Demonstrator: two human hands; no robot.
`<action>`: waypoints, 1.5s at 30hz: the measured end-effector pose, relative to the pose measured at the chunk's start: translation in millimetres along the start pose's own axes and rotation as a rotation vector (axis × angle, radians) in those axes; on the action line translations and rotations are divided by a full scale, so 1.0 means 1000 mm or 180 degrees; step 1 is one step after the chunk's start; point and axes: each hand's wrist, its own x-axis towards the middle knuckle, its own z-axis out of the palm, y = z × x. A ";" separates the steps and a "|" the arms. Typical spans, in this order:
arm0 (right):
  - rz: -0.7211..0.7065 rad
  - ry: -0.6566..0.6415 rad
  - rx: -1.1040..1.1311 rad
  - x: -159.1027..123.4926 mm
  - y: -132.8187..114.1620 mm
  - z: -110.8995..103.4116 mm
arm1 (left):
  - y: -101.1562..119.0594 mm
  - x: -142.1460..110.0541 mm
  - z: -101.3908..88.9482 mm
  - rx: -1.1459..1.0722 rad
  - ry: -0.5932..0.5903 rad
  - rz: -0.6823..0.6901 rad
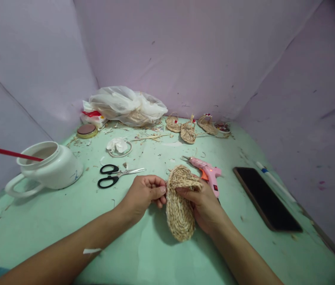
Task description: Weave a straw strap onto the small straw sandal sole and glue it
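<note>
Two bare forearms reach in from the near edge over the pale green counter (66,213), and between them sits a woven straw sandal (180,206), tilted up off the surface. The right hand (204,206) cups it from the side, its fingers (189,192) curled around the sole's edge just under the strap. The left hand (143,194) meets it from the other side, fingers (159,191) bunched together and pinching the rim near the strap's end. Just beyond the right fingers lies a pink glue gun (209,174), nearly touching that hand. Beyond the left fingers lie black-handled scissors (115,175). Well off past the left hand stands a white pot (51,166) with a red stick (11,153) in it. Out beyond the right hand lies a dark phone (265,198). Far behind the fingers are more small straw sandals (189,128) and a plastic bag (127,106).
</note>
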 end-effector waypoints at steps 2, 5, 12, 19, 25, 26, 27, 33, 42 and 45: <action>0.0034 -0.0053 0.0068 -0.001 0.000 0.000 | 0.000 0.000 0.001 0.0008 -0.0046 0.0017; 0.0059 -0.0124 0.0143 -0.001 0.000 0.000 | -0.001 -0.001 0.003 0.0000 -0.0133 0.0018; -0.0054 -0.0066 0.0180 0.001 0.002 -0.002 | -0.002 -0.004 0.004 -0.0198 -0.0239 -0.0015; -0.0228 0.0005 -0.0009 0.001 0.001 -0.004 | 0.000 0.000 -0.003 -0.0103 -0.0305 -0.0090; -0.0184 0.0091 -0.0030 0.002 -0.001 -0.005 | 0.001 0.001 -0.002 0.0218 -0.0120 -0.0013; -0.0192 0.0146 -0.0026 0.003 -0.001 -0.005 | 0.001 0.001 -0.002 0.0254 -0.0092 0.0029; -0.0202 0.0206 -0.0014 0.004 -0.001 -0.005 | 0.001 0.000 -0.002 0.0261 -0.0075 0.0060; -0.0178 0.0238 0.0189 0.006 -0.004 -0.007 | 0.004 -0.002 -0.001 0.0066 -0.0092 -0.0233; -0.0313 0.0112 -0.0586 0.007 0.005 -0.010 | 0.000 -0.005 -0.003 0.2428 0.0684 0.1500; -0.0399 -0.0109 -0.0770 0.009 0.010 -0.009 | -0.003 -0.006 -0.003 0.2880 0.0536 0.1833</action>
